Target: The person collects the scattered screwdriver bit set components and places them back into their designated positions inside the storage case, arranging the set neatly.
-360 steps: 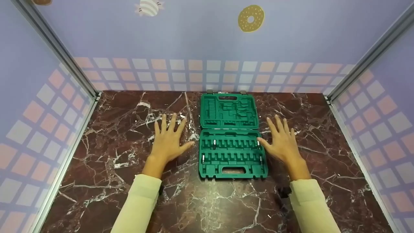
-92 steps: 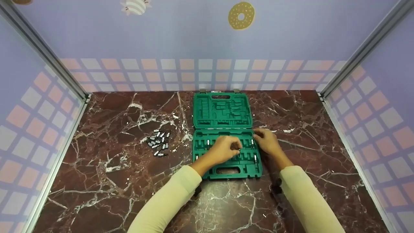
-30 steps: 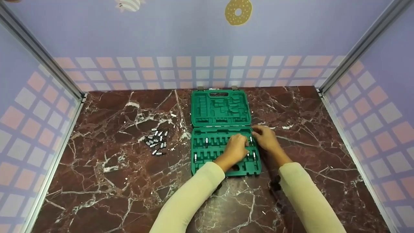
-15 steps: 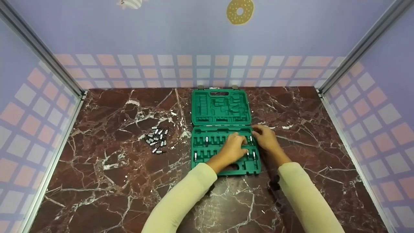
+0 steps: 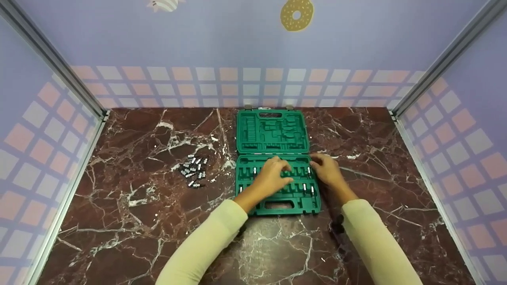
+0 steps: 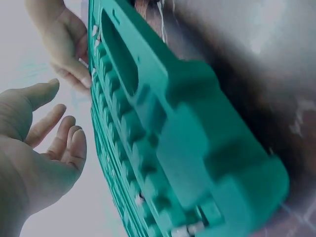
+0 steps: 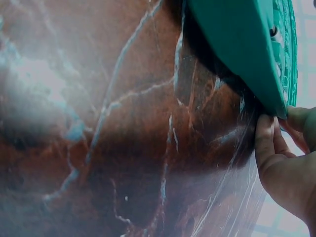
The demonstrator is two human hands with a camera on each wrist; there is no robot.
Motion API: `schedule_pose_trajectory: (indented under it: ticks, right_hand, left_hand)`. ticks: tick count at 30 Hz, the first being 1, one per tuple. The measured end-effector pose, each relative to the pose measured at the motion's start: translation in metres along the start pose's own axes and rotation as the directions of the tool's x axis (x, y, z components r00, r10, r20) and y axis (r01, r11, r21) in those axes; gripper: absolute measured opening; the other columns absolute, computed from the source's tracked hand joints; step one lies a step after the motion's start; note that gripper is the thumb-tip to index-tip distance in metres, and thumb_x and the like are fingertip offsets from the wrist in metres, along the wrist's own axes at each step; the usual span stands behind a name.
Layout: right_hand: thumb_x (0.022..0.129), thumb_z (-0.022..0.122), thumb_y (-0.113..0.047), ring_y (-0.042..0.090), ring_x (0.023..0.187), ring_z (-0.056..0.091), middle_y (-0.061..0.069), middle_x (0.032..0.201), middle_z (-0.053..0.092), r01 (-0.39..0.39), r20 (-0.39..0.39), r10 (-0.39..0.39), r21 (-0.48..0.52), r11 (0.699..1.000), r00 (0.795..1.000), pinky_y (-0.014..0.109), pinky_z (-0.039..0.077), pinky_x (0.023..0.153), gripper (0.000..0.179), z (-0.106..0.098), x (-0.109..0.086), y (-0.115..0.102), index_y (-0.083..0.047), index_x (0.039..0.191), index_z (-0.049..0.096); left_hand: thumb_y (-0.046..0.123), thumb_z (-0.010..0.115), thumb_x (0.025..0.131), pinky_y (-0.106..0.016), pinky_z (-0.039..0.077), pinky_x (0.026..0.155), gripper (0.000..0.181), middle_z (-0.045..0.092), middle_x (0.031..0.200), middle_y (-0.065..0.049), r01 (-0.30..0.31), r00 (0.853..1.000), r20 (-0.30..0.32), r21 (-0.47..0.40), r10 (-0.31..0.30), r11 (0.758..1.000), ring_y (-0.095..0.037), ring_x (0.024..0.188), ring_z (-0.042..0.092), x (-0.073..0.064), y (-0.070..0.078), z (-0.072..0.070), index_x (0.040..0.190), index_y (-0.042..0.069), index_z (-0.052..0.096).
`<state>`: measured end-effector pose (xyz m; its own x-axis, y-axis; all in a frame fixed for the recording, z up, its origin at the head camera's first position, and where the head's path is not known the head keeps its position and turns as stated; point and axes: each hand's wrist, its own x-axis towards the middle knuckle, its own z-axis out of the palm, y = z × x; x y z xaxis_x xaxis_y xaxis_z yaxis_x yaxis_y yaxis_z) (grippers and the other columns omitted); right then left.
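A green plastic socket case (image 5: 278, 206) lies unfolded on the table, its lid (image 5: 273, 130) toward the back wall. My left hand (image 5: 271, 178) is over the slotted half with fingers loosely bent. In the left wrist view, the left palm and fingers (image 6: 73, 143) hold nothing. My right hand (image 5: 328, 170) grips the case's right edge, thumb over the rim and fingers outside, as the right wrist view shows. Small silver bit sockets stand in slots: one bit socket (image 5: 304, 188) in the lower row, others near the corners. The left hand covers several slots.
Left of the case lies a loose pile of bit sockets (image 5: 193, 170) with dark tips. The dark red marble table (image 5: 130, 237) is bounded by a patterned back wall (image 5: 253, 83) and side walls.
Over the last seconds, my left hand reached the lower row's right end, let go of a bit socket in a slot there, and drew back left. My right hand stays at the case's edge.
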<state>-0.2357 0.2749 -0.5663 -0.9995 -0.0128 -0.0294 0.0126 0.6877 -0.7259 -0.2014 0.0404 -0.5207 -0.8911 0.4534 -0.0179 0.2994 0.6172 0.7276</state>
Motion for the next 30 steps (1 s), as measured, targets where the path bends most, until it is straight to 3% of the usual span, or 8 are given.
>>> schedule_pose_trajectory:
  ticks: [11,18,23,30]
  right_hand:
    - [0.104,0.06,-0.008,0.04,0.116,0.065,0.025,0.126,0.069,0.0,0.02,-0.001,0.018,1.0,1.0,0.055,0.052,0.099,0.03,-0.001,-0.001,0.0,0.001,0.132,0.067]
    - [0.104,0.06,-0.008,0.04,0.119,0.064,0.025,0.129,0.068,-0.008,0.025,0.008,0.012,1.0,1.0,0.055,0.052,0.101,0.031,-0.001,-0.001,0.001,0.001,0.133,0.066]
    - [0.103,0.06,-0.007,0.04,0.119,0.064,0.025,0.128,0.068,-0.016,0.018,0.015,0.013,1.0,1.0,0.055,0.052,0.101,0.03,-0.002,0.0,0.001,0.001,0.132,0.066]
    - [0.104,0.06,-0.009,0.04,0.119,0.063,0.024,0.129,0.068,-0.01,0.024,0.01,0.009,1.0,1.0,0.055,0.051,0.101,0.031,-0.002,0.001,0.002,0.0,0.133,0.067]
  left_hand:
    - [0.016,0.081,0.089,-0.044,0.055,0.098,0.033,0.064,0.117,-0.014,0.001,0.994,-0.107,-0.074,-0.009,0.997,-0.032,0.112,0.062,-0.023,-0.033,-0.037,0.118,0.002,0.07]
    - [0.014,0.085,0.085,-0.046,0.054,0.097,0.035,0.065,0.114,-0.013,0.043,0.981,-0.189,-0.063,-0.054,0.997,-0.036,0.109,0.062,-0.041,-0.057,-0.065,0.115,0.002,0.071]
    - [0.013,0.086,0.084,-0.047,0.054,0.094,0.034,0.066,0.113,-0.013,0.035,0.968,-0.245,-0.068,-0.051,0.997,-0.036,0.106,0.063,-0.051,-0.07,-0.078,0.113,0.002,0.072]
    - [0.011,0.087,0.081,-0.05,0.052,0.095,0.038,0.064,0.114,-0.016,0.061,0.968,-0.242,-0.045,-0.071,0.997,-0.038,0.107,0.062,-0.064,-0.088,-0.094,0.114,0.004,0.072]
